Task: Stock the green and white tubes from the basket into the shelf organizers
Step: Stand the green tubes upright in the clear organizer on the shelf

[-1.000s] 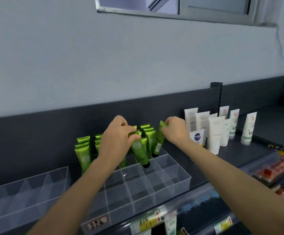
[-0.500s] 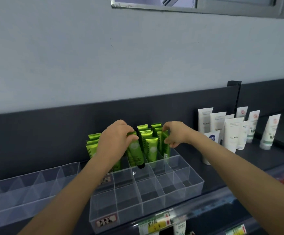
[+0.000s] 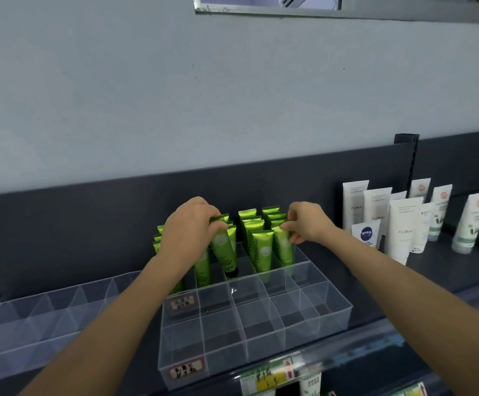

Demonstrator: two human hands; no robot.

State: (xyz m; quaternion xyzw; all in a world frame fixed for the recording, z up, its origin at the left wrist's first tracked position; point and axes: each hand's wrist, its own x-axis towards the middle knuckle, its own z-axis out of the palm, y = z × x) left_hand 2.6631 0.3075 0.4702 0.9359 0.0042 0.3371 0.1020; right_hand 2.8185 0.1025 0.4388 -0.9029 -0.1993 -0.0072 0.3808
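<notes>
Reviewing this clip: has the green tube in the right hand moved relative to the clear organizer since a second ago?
Yes. The green tube in the right hand has gone from tilted above the clear organizer down into its back right compartment, now nearly upright.

The tubes point(image 3: 262, 250) in the clear organizer point(image 3: 261, 332) are bright green with black caps; the tubes point(image 3: 403, 232) beside are white; the shelf point(image 3: 438, 270) is dark grey.

Pale grey wall point(image 3: 232, 95), window frame point(image 3: 346, 10) up top, dark shelf back panel point(image 3: 89, 224).
</notes>
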